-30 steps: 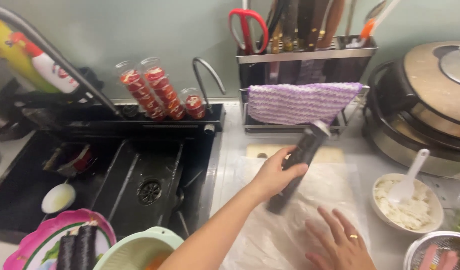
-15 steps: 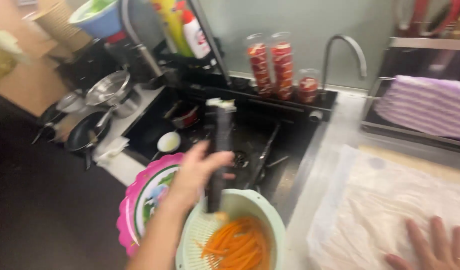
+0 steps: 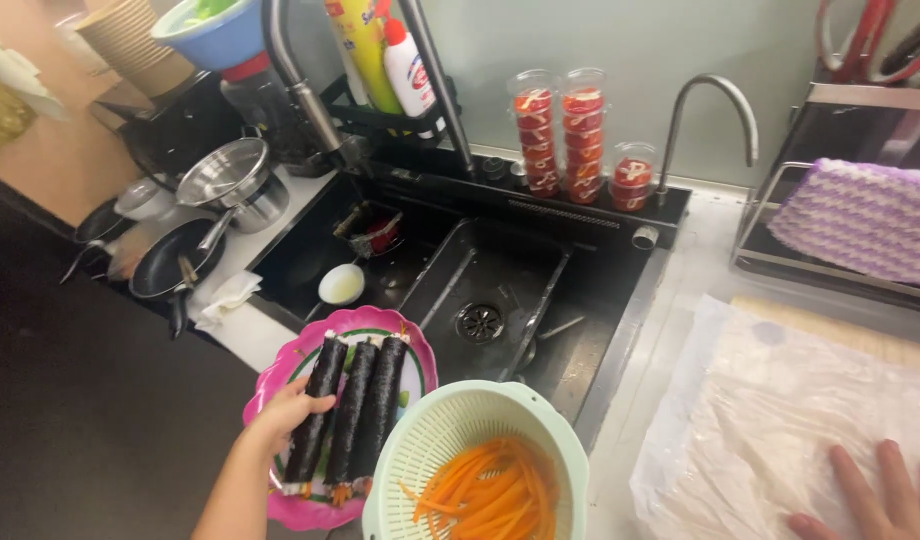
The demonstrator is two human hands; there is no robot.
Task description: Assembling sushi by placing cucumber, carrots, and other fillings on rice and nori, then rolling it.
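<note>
The left hand (image 3: 285, 415) curls its fingers round a seaweed roll (image 3: 318, 408) lying lengthwise on the plate (image 3: 420, 365), pointing away; the right hand (image 3: 870, 500) lies flat, fingers spread, on plastic wrap (image 3: 780, 420).

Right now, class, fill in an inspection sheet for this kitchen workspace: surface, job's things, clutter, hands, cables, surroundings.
Surface: plastic wrap spread on the counter.
Job's things: three seaweed rice rolls on a pink plate; carrot strips in a pale green colander.
Clutter: pans, strainer, stacked cups.
Hands: left hand on the leftmost roll; right hand flat on the wrap.
Cables: nothing seen.
Surroundings: black sink, faucet, purple cloth.
</note>
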